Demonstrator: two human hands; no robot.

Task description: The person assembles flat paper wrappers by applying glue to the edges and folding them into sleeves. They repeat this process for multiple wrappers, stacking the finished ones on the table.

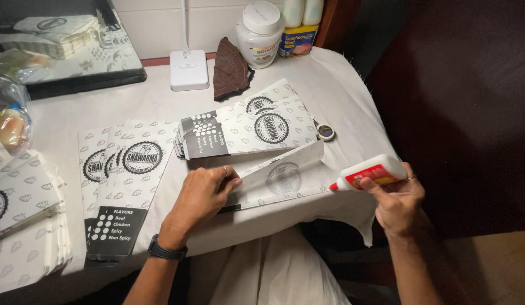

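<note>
Left hand (203, 195) pinches the folded flap edge of a printed paper bag (282, 181) lying flat at the table (155, 101) front edge. Right hand (398, 200) grips a white glue bottle (368, 172), red nozzle just beside the bag's right edge.

- Left hand (203, 195) covers near corner of paper sheet (282, 178); fingertips hidden under its edge.
- Paper stack (20, 226) cut by left edge.
- Bottles (302, 11) cropped at top.
- Small round tin (326, 132) too small to identify.
</note>
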